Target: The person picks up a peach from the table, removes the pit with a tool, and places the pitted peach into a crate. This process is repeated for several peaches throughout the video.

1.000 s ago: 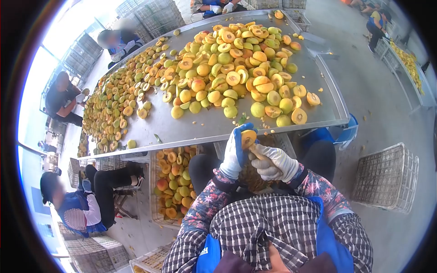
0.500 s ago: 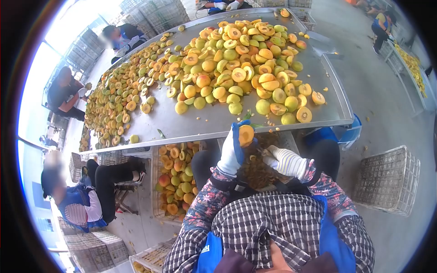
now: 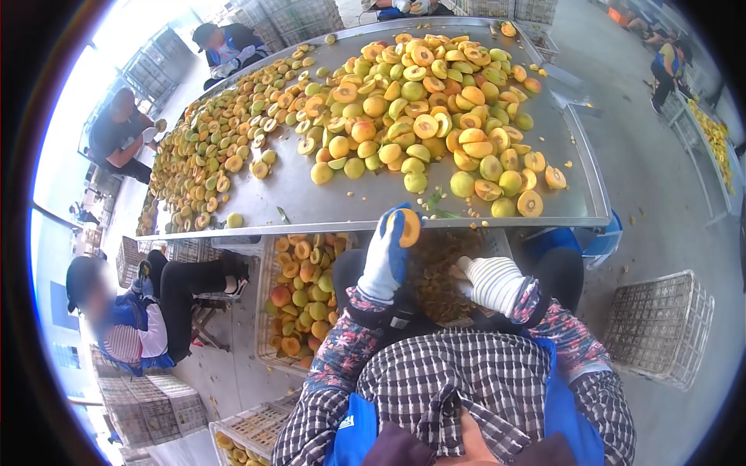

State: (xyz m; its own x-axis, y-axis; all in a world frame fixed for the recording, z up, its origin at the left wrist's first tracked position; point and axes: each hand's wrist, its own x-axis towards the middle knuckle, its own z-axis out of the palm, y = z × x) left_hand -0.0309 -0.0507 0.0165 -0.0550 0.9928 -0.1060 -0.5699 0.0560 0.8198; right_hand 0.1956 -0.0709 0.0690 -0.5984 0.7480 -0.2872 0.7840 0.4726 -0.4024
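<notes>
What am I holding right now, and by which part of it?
Your left hand holds a halved fruit by its edge, with the cut face showing. Whether your right hand holds anything can't be told.

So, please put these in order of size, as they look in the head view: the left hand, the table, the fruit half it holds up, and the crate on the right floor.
Largest to smallest:
Table
Crate
Left hand
Fruit half
</notes>
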